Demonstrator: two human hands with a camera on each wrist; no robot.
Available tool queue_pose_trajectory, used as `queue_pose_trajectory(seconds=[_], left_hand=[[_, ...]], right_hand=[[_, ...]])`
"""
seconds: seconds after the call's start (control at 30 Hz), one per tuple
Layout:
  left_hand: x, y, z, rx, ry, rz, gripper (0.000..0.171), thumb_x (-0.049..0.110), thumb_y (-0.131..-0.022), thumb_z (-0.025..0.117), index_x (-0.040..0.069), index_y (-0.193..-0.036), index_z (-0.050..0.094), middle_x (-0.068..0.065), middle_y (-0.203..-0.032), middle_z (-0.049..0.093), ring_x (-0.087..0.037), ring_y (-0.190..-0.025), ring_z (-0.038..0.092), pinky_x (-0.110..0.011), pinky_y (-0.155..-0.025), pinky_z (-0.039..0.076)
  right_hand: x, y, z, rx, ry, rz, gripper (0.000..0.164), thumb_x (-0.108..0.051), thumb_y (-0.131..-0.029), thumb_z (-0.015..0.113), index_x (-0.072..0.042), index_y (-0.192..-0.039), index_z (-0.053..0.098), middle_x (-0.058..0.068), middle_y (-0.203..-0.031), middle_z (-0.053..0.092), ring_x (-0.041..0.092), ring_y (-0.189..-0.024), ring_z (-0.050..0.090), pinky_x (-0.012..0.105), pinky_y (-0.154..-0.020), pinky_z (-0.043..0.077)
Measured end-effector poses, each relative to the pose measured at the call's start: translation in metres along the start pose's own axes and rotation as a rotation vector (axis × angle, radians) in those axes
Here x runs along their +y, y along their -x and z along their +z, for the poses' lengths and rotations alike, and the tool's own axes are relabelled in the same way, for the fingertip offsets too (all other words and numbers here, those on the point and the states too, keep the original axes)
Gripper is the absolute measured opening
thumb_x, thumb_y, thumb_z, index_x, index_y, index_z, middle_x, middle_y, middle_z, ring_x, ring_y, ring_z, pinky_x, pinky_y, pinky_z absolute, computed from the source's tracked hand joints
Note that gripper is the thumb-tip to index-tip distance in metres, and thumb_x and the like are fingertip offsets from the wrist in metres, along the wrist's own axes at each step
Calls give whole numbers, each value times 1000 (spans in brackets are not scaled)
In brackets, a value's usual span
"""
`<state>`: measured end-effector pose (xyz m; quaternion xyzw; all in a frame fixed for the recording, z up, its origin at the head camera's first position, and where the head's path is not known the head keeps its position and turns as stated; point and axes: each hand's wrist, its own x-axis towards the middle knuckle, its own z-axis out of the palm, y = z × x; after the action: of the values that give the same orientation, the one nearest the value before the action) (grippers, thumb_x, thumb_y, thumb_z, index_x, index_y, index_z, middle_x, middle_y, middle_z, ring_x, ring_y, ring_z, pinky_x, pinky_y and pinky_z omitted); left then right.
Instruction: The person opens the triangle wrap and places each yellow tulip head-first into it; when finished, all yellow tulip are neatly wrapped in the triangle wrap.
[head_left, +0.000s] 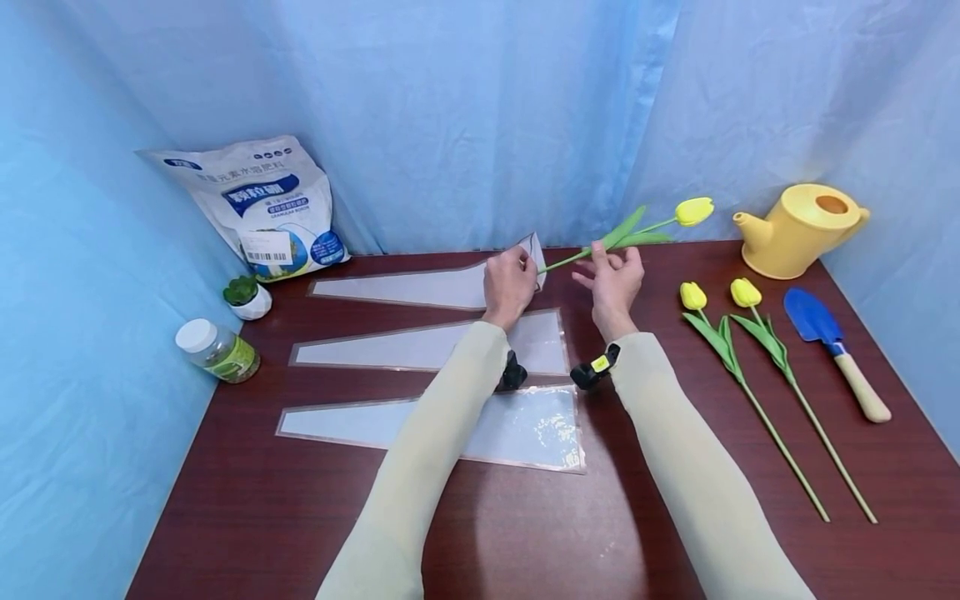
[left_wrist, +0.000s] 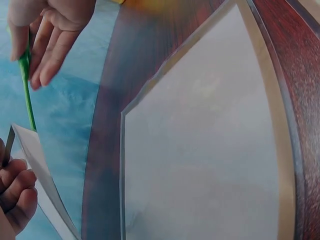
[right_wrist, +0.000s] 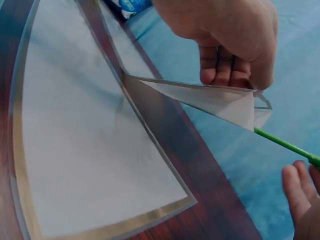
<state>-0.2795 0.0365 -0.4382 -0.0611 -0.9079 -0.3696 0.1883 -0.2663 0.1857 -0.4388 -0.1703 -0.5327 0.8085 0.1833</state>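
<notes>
At the back of the table, my left hand (head_left: pixel 510 283) pinches the raised wide end of a clear-edged white flower sleeve (head_left: pixel 405 287). My right hand (head_left: pixel 617 279) holds an artificial yellow tulip (head_left: pixel 693 212) by its stem and leaves, thumb and forefinger together and the other fingers loose. The tulip's bloom points right. Its green stem (right_wrist: pixel 285 142) enters the lifted mouth of the sleeve (right_wrist: pixel 225 102) in the right wrist view; the stem's lower end is hidden inside. A second sleeve (head_left: pixel 375 354) and a third sleeve (head_left: pixel 337 421) lie flat nearer me, partly under my left arm.
Two more yellow tulips (head_left: pixel 693 296) (head_left: pixel 746 292) lie at the right, beside a blue trowel (head_left: pixel 813 317). A yellow watering can (head_left: pixel 795 233) stands behind them. On the left are a fertilizer bag (head_left: pixel 262 204), a small potted succulent (head_left: pixel 251 300) and a white-capped jar (head_left: pixel 225 354).
</notes>
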Motion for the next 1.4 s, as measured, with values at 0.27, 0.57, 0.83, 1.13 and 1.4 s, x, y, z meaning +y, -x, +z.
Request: queue_pose_trajectory(seconds=[0.27, 0.57, 0.83, 1.13, 1.4], left_hand=[[0, 0, 0, 35, -31, 10, 18, 9, -94, 61, 6, -80, 73, -8, -72, 74, -21, -65, 70, -33, -64, 56], [1, 3, 2, 35, -9, 19, 20, 11, -96, 60, 7, -82, 73, -6, -68, 73, -20, -61, 68, -32, -63, 56], [5, 4, 2, 65, -13, 54, 18, 11, -95, 60, 6, -85, 75, -7, -69, 74, -19, -60, 68, -31, -64, 56], [4, 5, 3, 77, -1, 40, 18, 9, -94, 60, 6, -82, 74, -8, -69, 73, -20, -60, 68, -32, -64, 56], [9, 5, 3, 55, 4, 69, 16, 10, -94, 62, 6, -85, 74, -7, -71, 74, -20, -63, 69, -31, -65, 56]], right_hand=[[-9, 0, -3, 68, 7, 24, 20, -24, -94, 68, -11, -106, 60, 3, -98, 62, 17, -79, 70, 33, -69, 63], [1, 4, 4, 55, 24, 21, 14, -16, -93, 70, -11, -99, 58, 8, -96, 62, 22, -76, 74, 30, -61, 62], [5, 7, 8, -13, 81, 61, 16, -21, -94, 68, -12, -102, 58, 1, -91, 68, 19, -77, 75, 32, -66, 63], [-1, 5, 2, 38, -6, 73, 22, -20, -98, 64, -6, -114, 62, 2, -95, 66, 16, -74, 72, 31, -65, 62], [1, 9, 7, 17, 9, 69, 12, -18, -96, 66, -9, -105, 64, 1, -91, 68, 14, -70, 73, 32, -66, 63]])
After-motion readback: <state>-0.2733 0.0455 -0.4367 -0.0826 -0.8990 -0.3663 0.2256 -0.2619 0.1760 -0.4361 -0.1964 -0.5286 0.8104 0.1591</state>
